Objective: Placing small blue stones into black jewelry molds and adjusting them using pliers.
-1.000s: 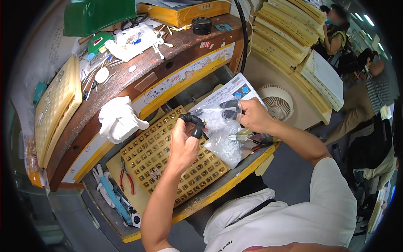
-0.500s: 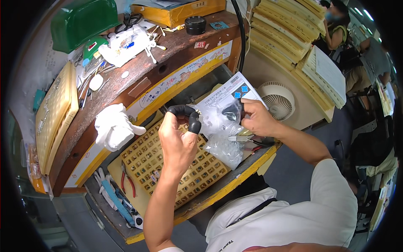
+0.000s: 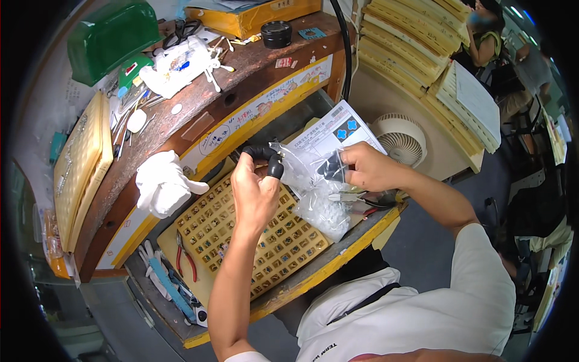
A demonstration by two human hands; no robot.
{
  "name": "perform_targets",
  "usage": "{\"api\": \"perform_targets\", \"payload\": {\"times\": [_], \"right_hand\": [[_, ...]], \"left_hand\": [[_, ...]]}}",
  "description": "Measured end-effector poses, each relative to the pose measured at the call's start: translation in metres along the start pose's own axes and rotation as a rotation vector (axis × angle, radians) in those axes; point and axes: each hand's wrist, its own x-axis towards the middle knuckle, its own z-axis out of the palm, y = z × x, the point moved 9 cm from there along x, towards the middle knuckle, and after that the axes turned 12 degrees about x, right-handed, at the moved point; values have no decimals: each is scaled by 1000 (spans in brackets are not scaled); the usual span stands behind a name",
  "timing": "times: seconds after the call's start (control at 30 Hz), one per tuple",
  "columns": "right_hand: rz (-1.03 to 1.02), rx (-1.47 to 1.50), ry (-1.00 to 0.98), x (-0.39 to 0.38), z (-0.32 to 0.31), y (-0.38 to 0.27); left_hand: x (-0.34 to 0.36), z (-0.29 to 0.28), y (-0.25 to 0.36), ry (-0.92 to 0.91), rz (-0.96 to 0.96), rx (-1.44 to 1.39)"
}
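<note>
Black covers sit on the thumb and forefinger of my left hand (image 3: 256, 187), which pinches a tiny shiny piece (image 3: 281, 155) too small to name. Close by on the right, my right hand (image 3: 369, 168) grips a small clear plastic bag (image 3: 297, 168); its black-covered fingertips show through the film. The bag's upper edge comes up to my left fingertips. Below the bag lies a fuller clear bag (image 3: 325, 214) of whitish contents. Under my left forearm rests a yellowish tray (image 3: 210, 271) of small square compartments, many holding small coloured or metallic pieces.
Red-handled pliers (image 3: 187, 260) lie at the tray's left. A printed sheet (image 3: 325, 134) is behind the bags, with a round fan (image 3: 400, 142) to its right. A white cloth (image 3: 163, 184) hangs at the bench edge. Stacked yellow trays (image 3: 404, 45) stand far right.
My right hand has shifted a little left, bringing the small bag's edge up to my left fingertips. My left hand has moved slightly left and stays pinched.
</note>
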Motion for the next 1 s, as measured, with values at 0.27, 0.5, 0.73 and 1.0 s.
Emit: {"api": "perform_targets", "payload": {"times": [0.27, 0.5, 0.73, 1.0], "right_hand": [[164, -128, -198, 9, 19, -3], [94, -389, -219, 15, 26, 4], [0, -478, -152, 24, 31, -7], [3, -459, -204, 22, 38, -7]], "left_hand": [[10, 3, -32, 30, -55, 22], [-10, -2, -12, 87, 77, 201], [-38, 19, -38, -173, -183, 1], [-38, 28, -43, -204, -212, -46]]}}
